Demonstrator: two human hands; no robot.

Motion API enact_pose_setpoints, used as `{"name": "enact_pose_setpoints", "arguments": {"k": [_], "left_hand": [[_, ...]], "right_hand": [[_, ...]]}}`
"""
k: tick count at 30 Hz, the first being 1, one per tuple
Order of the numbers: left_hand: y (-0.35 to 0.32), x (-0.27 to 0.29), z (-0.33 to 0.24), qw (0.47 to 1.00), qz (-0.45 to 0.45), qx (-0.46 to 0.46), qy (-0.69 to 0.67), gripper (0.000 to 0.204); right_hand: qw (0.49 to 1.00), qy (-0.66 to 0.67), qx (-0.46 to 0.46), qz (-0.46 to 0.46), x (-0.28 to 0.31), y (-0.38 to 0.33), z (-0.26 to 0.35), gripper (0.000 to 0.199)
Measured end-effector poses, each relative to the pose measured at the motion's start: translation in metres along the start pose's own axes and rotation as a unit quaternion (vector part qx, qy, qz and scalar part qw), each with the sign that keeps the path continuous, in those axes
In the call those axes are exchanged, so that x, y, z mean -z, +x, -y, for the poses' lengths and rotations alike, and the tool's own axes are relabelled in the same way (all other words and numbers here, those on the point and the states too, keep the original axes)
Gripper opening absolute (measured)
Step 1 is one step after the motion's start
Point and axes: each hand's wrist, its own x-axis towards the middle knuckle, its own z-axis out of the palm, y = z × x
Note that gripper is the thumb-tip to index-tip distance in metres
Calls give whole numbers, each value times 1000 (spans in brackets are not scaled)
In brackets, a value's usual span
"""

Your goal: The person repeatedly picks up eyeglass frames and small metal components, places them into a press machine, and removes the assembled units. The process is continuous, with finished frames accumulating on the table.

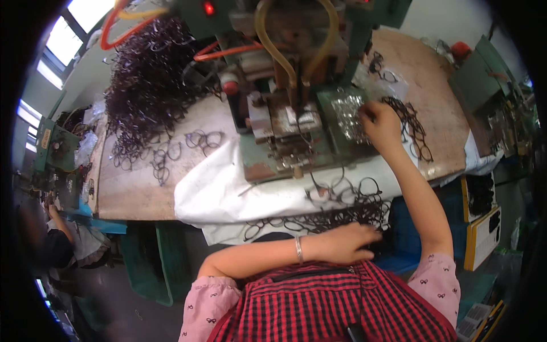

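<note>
My right hand (380,123) reaches forward onto the green press machine's bed (296,149), fingers pinched at a clear bag of small shiny parts (346,114). A row of dark eyeglass frames (411,126) lies just right of that hand on the brown tabletop. My left hand (348,241), with a silver bracelet on the wrist, rests low near my lap on a loose heap of dark eyeglass frames (342,212) that spills over a white cloth (216,188). Whether it grips a frame is hidden by the fingers.
A big pile of dark frames (149,85) fills the table's far left, with a few loose ones (204,139) near it. Yellow and orange hoses (268,40) run from the machine. Another person (62,233) sits at far left. Boxes (482,228) stand at right.
</note>
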Motion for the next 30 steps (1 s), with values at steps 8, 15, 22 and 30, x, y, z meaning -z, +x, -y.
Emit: {"name": "enact_pose_setpoints", "arguments": {"k": [8,15,22,30], "left_hand": [[-190,172,21,817,-411,355,193,15],[-265,199,169,547,-673,456,202,41],[-145,184,-34,653,-720,-224,-73,17],[-100,213,-62,679,-699,-183,127,18]], "right_hand": [[956,251,-149,-24,41,-47,0,14],[880,468,-64,43,10,20,115,24],[824,554,-104,55,0,14,119,43],[688,698,-197,45,-5,2,148,56]]}}
